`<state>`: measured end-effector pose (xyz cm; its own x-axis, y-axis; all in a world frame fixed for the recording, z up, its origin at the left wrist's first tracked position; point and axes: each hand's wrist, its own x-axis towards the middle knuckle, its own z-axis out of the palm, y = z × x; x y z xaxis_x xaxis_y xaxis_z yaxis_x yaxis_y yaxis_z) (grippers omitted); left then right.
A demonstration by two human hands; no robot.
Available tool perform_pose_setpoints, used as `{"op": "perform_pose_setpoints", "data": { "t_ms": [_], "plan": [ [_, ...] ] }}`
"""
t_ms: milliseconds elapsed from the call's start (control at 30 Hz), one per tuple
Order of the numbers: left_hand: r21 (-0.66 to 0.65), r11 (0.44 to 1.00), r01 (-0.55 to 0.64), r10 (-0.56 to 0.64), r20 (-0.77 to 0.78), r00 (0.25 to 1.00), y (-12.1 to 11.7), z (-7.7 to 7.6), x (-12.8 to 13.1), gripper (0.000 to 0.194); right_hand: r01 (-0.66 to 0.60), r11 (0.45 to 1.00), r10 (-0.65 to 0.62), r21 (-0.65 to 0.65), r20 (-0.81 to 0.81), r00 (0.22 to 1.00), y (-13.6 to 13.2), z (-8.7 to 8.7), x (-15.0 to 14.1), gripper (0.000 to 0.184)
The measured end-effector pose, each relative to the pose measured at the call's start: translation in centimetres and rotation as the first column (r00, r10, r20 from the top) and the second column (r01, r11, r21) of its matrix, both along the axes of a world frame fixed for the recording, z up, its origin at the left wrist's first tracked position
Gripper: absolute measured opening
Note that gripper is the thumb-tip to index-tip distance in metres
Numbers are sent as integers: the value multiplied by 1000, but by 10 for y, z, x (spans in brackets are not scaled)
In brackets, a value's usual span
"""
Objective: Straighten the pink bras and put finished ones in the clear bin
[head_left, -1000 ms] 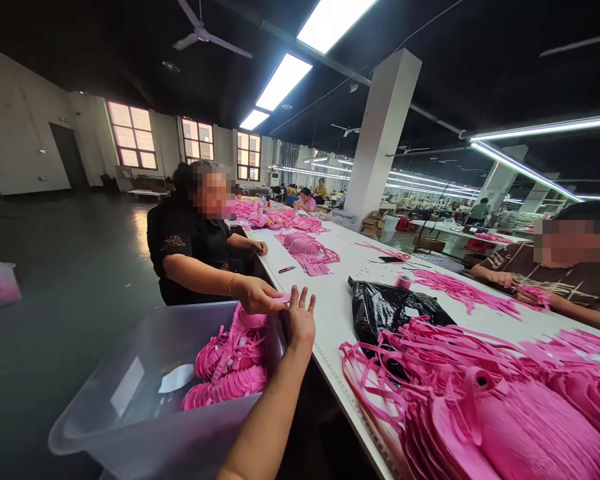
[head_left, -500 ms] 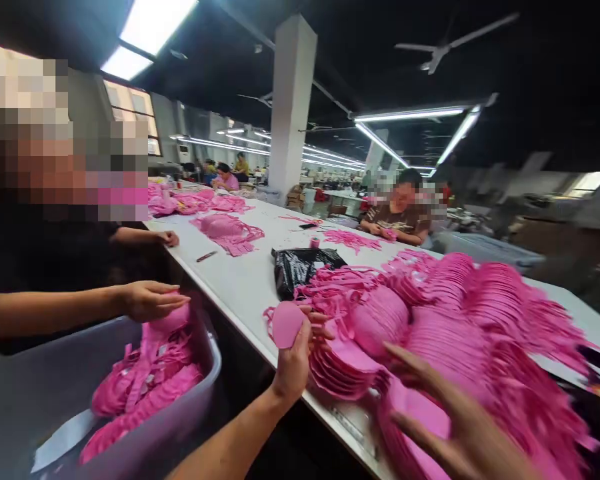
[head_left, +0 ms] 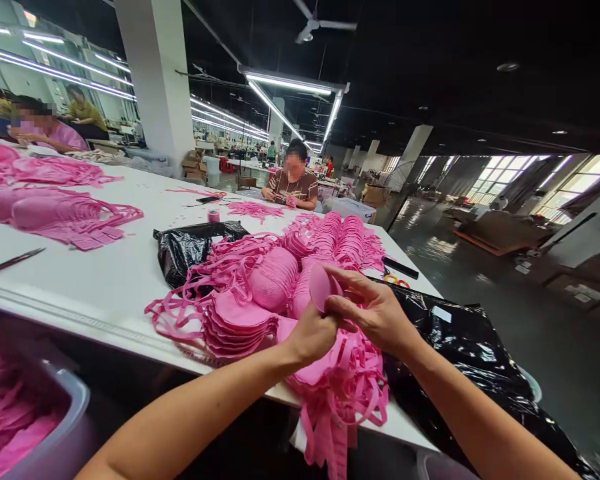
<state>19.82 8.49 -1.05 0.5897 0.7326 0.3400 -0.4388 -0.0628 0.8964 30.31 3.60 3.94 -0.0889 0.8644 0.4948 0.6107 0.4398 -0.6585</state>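
A small pink bra cup pad (head_left: 321, 287) is held up between my two hands, above the piled bras. My left hand (head_left: 316, 333) grips it from below, with its fingers partly hidden behind the pad and wrist. From the right, my right hand (head_left: 375, 307) pinches the pad's edge between thumb and fingers. Beneath and behind lie stacks of nested pink bras (head_left: 273, 277), their straps hanging over the table's front edge. A stack of smooth pink cups (head_left: 237, 327) sits left of my hands.
A black plastic bag (head_left: 195, 250) lies left of the stacks; a larger black bag (head_left: 460, 353) is at right. Scissors with orange handles (head_left: 397, 281) lie near it. More bras (head_left: 60, 210) and a dark pen-like tool (head_left: 15, 260) are on the white table (head_left: 105, 280). A co-worker (head_left: 295, 180) sits opposite.
My view has swung right. My right hand, earlier spread and apart over the stacks, has come to the pad in my left hand and taken its edge. The nearby person at left is out of view.
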Motion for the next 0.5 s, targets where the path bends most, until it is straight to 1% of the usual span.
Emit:
{"op": "perform_pose_setpoints", "data": {
  "t_ms": [67,100,167,200,267,367,400,433,467,500],
  "plan": [
    [92,996,18,-18,2,1000,-4,4,7,14,-2,1000,1,17,79,997,-2,1,6,50],
    [141,990,11,-11,-2,1000,-5,6,10,15,-2,1000,-1,24,117,993,-3,1,8,53],
    [221,975,-11,19,-34,999,-6,8,14,20,17,999,-23,42,144,989,-3,0,9,54],
    [250,968,-6,25,-73,997,-5,8,15,22,34,998,-41,55,144,989,-4,-1,9,52],
    [303,951,65,-6,-192,981,-2,6,12,24,87,990,-102,109,147,984,-3,-4,10,47],
    [364,913,185,-58,-334,941,6,-4,-3,22,198,951,-238,238,150,960,-4,-11,15,38],
    [377,901,214,-68,-365,929,9,-9,-10,20,218,941,-263,257,151,953,-5,-15,17,36],
    [379,896,233,-73,-390,918,12,-14,-19,18,219,943,-263,250,161,951,-7,-19,20,35],
    [355,903,241,-81,-410,908,15,-20,-27,17,204,954,-245,218,176,953,-9,-24,21,35],
    [296,922,250,-110,-419,901,18,-26,-34,16,181,969,-213,169,192,958,-12,-30,22,35]
  ]
}}
